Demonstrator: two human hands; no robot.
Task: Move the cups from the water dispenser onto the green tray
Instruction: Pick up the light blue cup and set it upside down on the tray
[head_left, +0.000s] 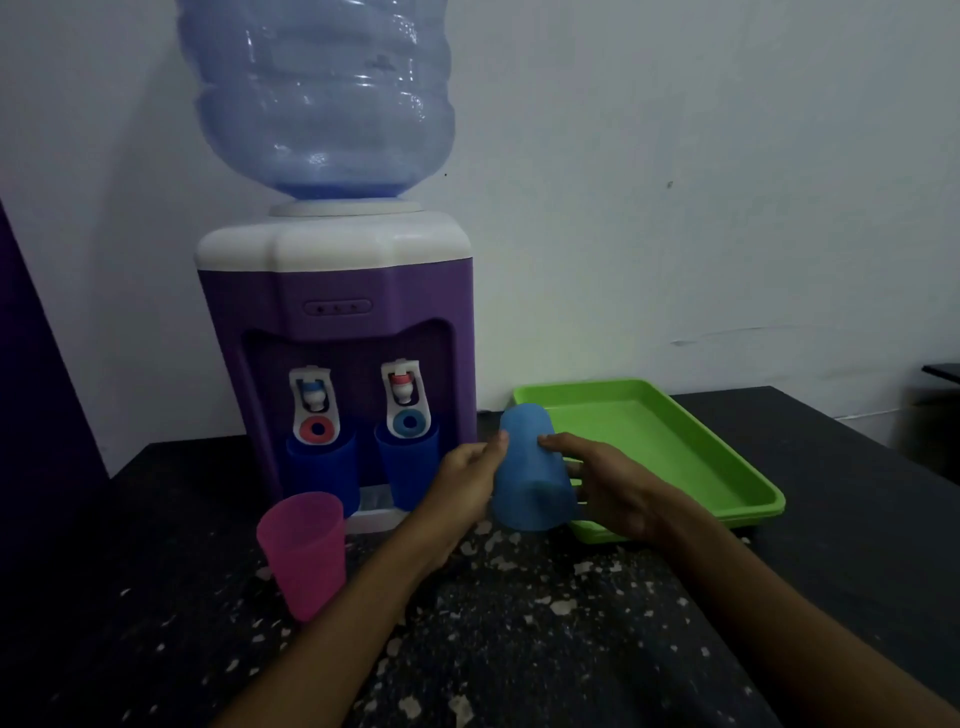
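A light blue cup (530, 467) is held between my left hand (462, 483) and my right hand (613, 483), its closed end pointing away from me, just in front of the near left corner of the green tray (675, 441). A pink cup (306, 551) stands upright on the dark counter in front of the purple water dispenser (337, 291). Two dark blue cups sit under the dispenser's taps, one on the left (322, 467) and one on the right (408, 462). Nothing lies in the tray.
A big clear blue bottle (317, 93) tops the dispenser. The dark speckled counter (519, 623) runs to a white wall behind. A dark purple panel (31, 415) stands at the left. The counter's right end drops off past the tray.
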